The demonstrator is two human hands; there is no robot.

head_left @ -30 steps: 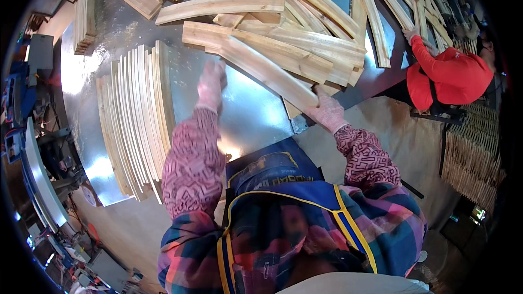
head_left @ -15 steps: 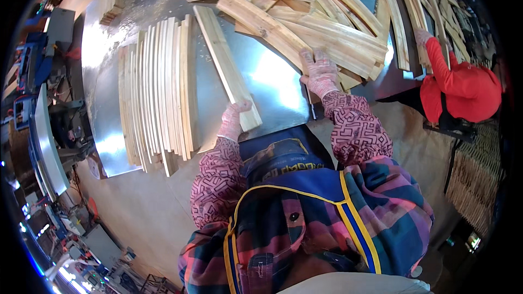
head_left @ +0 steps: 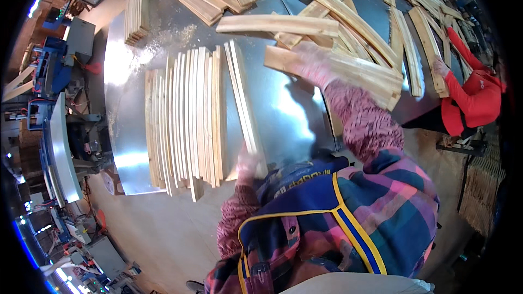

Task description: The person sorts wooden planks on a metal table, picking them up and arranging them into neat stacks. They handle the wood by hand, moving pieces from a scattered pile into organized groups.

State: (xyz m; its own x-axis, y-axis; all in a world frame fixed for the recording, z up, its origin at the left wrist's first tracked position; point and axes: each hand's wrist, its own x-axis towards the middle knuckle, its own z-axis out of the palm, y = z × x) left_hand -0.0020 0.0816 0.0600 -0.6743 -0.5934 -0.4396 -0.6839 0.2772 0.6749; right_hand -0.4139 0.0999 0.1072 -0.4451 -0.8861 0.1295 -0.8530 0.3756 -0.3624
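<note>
A big shiny metal table (head_left: 131,92) fills the middle. At 12 o'clock and 2 o'clock lies a messy pile of wood slats (head_left: 348,27). On the table, at 9 o'clock from the person, a neat row of slats (head_left: 182,122) stands side by side. One long slat (head_left: 244,103) lies just beside that row, on its right side. The left hand (head_left: 248,164) is at the near end of this slat and seems to hold it. The right hand (head_left: 313,65), in a pink glove, rests on a slat in the pile at 1 o'clock; it is blurry, so I cannot tell its grip. At 3 o'clock, another person in a red jacket (head_left: 471,100) touches slats too.
</note>
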